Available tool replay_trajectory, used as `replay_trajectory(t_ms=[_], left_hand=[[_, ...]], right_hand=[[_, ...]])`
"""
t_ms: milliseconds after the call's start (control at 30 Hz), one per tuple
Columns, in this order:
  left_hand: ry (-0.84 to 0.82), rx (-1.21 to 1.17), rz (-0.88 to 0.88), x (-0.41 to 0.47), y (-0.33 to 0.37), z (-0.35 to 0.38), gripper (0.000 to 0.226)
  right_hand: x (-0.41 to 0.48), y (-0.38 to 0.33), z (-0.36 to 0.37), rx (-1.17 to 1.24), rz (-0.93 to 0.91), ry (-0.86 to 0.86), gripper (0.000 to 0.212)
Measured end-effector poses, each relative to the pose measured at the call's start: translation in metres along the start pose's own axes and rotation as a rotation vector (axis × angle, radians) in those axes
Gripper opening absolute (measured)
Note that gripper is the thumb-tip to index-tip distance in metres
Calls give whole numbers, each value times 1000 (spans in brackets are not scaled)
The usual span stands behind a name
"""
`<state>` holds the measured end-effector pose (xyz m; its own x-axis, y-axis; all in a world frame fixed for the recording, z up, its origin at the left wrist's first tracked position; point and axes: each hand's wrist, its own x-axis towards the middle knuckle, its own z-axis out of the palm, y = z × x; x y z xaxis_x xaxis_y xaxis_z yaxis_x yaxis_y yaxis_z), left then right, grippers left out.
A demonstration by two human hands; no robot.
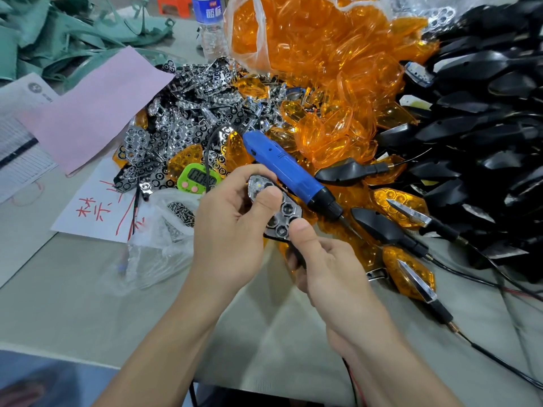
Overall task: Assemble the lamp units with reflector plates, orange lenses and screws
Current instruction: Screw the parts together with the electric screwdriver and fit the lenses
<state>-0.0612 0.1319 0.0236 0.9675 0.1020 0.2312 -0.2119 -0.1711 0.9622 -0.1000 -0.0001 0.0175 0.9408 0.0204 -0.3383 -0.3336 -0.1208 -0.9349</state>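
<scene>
On the table point(88, 289) the big heap of orange lenses point(323, 71) lies at the far side, with black housings point(484, 118) on its right and chrome reflector plates point(188, 113) on its left, and the blue screwdriver point(289, 171) rests before them. Your left hand point(232, 230) and right hand point(326, 271) both pinch one lamp unit point(283, 207) above the table, each thumb pressing on its reflector face

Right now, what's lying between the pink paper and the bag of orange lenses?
In the head view, a heap of chrome reflector plates fills the stretch between the pink paper and the bag of orange lenses.
</scene>
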Motion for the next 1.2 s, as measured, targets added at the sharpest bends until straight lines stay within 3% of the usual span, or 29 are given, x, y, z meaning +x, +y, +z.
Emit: replay_trajectory(t_ms=[267, 467, 833, 1000, 1200], left_hand=[[-7, 46, -89, -2, -6, 6, 13], [-319, -263, -305, 1, -3, -3, 41], [-245, -169, -254, 2, -1, 3, 45], [-255, -20, -212, 8, -2, -4, 53], [-230, -92, -140, 13, -1, -15, 58]], right_hand=[[0, 5, 4, 40, 57, 65, 66], [1, -1, -6, 141, 103, 7, 64], [1, 4, 2, 93, 84, 91, 67], [2, -1, -2, 248, 133, -53, 59], [5, 0, -14, 285, 129, -111, 54]])
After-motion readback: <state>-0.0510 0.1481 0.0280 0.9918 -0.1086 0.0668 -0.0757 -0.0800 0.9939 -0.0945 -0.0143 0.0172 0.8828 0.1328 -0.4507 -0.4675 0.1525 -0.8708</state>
